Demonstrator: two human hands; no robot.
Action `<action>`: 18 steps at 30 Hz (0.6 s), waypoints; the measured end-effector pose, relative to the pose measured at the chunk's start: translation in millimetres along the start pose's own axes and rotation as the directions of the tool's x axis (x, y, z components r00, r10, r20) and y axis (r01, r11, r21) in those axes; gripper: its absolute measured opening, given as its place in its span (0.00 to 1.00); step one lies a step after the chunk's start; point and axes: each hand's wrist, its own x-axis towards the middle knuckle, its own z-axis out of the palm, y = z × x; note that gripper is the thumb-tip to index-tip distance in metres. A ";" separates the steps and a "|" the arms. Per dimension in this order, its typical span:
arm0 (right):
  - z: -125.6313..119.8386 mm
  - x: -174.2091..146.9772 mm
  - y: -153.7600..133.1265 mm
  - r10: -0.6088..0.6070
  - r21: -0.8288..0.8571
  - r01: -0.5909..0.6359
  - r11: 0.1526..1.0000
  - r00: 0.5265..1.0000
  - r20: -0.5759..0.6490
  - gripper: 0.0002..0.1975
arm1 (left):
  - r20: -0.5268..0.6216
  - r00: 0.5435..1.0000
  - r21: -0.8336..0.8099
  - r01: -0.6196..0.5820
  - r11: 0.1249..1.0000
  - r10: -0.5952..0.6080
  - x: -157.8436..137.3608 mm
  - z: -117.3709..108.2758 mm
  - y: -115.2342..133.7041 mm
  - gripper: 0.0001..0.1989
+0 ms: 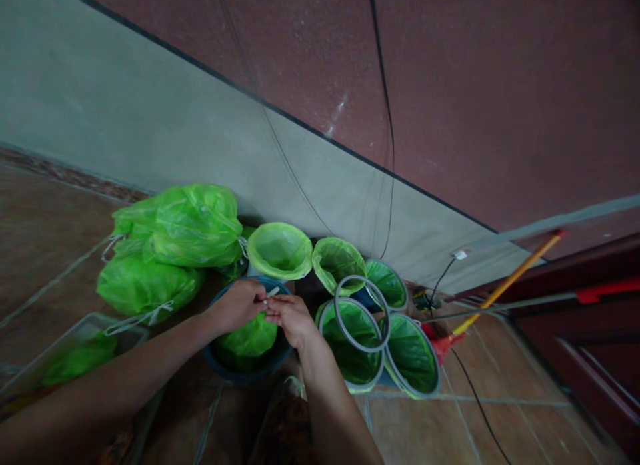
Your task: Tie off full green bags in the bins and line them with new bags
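A bright green garbage bag (250, 338) sits gathered inside a dark blue trash bin (213, 362). Above it, my left hand (240, 302) and my right hand (291, 316) meet, fingers pinched together at the top of the bag. A white drawstring (273, 292) shows between the fingertips of both hands. The exact crossing of the string is too small to make out. Just to the right stand trash bins lined with green bags, and a loose grey rim ring (385, 305) rests over the front liner (345, 325).
Full tied green bags (195, 225) are piled at left against the wall. A clear plastic tub (95, 328) with green plastic inside stands at lower left. Several lined bins (280, 242) line the wall. A yellow-handled broom (505, 288) and a black cable (475, 392) are at right.
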 end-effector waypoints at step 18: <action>-19.2 -5.3 -12.9 -0.362 -0.934 0.001 0.356 0.922 -0.137 0.20 | 0.046 0.966 0.394 0.215 0.894 -0.253 -4.7 10.5 -26.2 0.18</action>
